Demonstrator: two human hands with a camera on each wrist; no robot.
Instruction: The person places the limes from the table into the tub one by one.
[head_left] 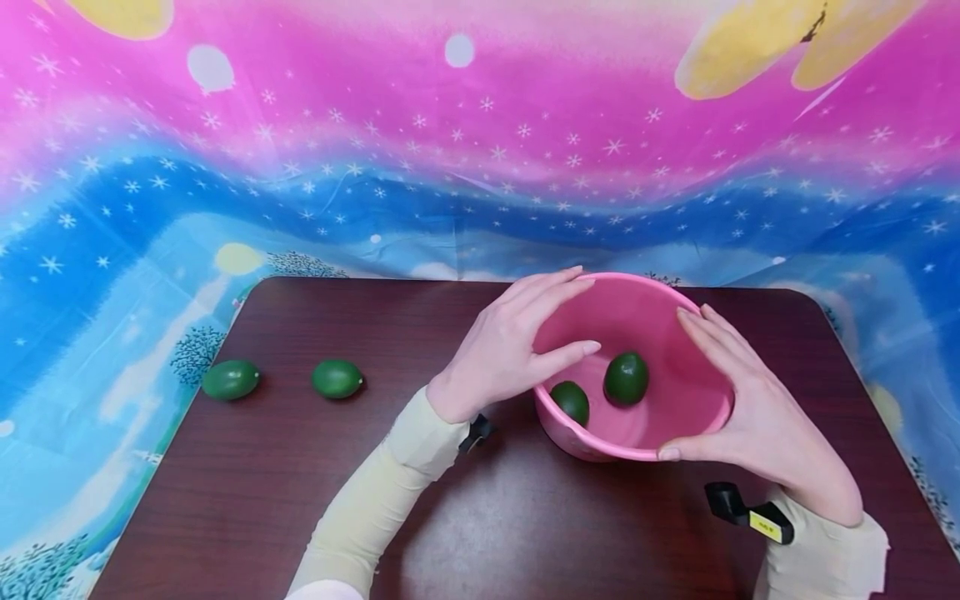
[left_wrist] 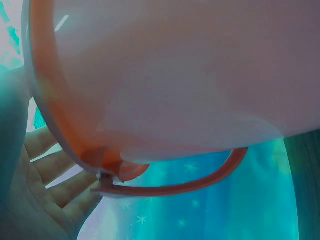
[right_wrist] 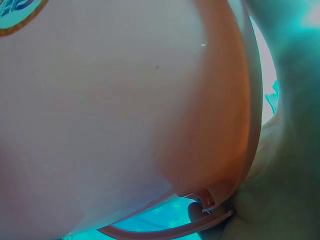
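The head view is bright; pale glare whitens the table (head_left: 491, 533) in front and left of the bucket (head_left: 671, 396). Both wrist views are dim and hazy, teal-tinted around the bucket.

Snowflake-patterned cloth (head_left: 420, 167) behind a dark brown table (head_left: 247, 483)

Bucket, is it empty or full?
Neither: two green fruits lie inside the bucket, with bare pink showing around them.

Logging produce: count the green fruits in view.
4: one green fruit at the left edge of the table, another to its right, two inside the pink bucket, one by its near-left wall, one nearer the middle. The bucket wall may hide more.
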